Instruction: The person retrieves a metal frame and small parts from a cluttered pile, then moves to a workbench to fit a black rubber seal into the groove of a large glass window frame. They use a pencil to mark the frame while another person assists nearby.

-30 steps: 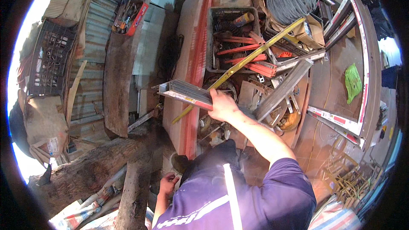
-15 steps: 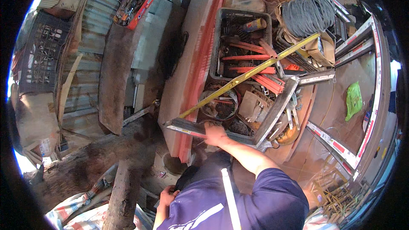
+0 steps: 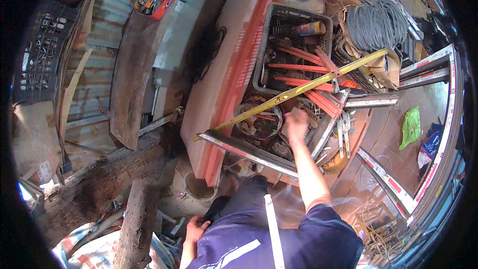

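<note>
My right hand (image 3: 297, 123) reaches over the lower bar of a metal frame (image 3: 249, 155), down to an opened cardboard box (image 3: 307, 114). Its fingers point down among the clutter there, mostly hidden. Beside it stands a round tub (image 3: 259, 119) of small odds and ends. A yellow bar (image 3: 279, 95) crosses above the tub at a slant. Low at my side, my left hand (image 3: 197, 228) rests against my dark clothing, fingers loosely bent, thumb apart, nothing visible in it.
A black crate (image 3: 258, 62) holds orange-red metal bars (image 3: 298, 67) and a can. Grey wire (image 3: 376, 25) lies coiled at the far right. A long red-edged panel (image 3: 219, 89) runs along the left. Logs (image 3: 137, 219) lie lower left; more framing (image 3: 388, 177) stands at right.
My right hand has let go of the metal frame's lower bar and moved forward and right to the cardboard box. The left hand stays at my side. The view has shifted slightly.
</note>
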Demonstrator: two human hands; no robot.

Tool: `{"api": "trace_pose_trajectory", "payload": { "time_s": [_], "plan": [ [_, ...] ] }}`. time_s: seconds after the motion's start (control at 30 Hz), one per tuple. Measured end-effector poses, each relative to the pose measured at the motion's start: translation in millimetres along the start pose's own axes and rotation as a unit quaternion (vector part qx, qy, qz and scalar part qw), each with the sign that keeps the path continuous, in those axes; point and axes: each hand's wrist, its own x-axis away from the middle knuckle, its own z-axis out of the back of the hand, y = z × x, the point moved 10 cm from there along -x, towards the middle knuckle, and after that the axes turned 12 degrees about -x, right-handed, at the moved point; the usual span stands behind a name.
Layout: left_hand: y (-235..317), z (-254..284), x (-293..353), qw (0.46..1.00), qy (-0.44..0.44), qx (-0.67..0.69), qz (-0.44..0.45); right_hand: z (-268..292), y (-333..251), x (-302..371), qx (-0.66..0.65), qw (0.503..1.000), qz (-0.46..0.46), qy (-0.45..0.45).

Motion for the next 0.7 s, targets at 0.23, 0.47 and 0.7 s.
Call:
{"api": "trace_pose_trajectory", "payload": {
  "time_s": [0.23, 0.47, 0.7],
  "plan": [
    [7.6, 11.0, 5.3, 0.999, 0.015, -0.04, -0.02, 61.7, -71.3, -76.0, -0.301, 0.945, 0.101, 0.079],
    [-7.4, 7.3, -11.4, 0.989, 0.03, -0.127, -0.068, 2.7, -120.6, -32.2, -0.273, 0.959, 0.069, 0.023],
    [-22.1, 17.1, -27.7, 0.992, 0.028, -0.082, -0.097, -80.9, -165.2, -16.6, -0.005, 0.99, 0.133, 0.036]
  ]
}}
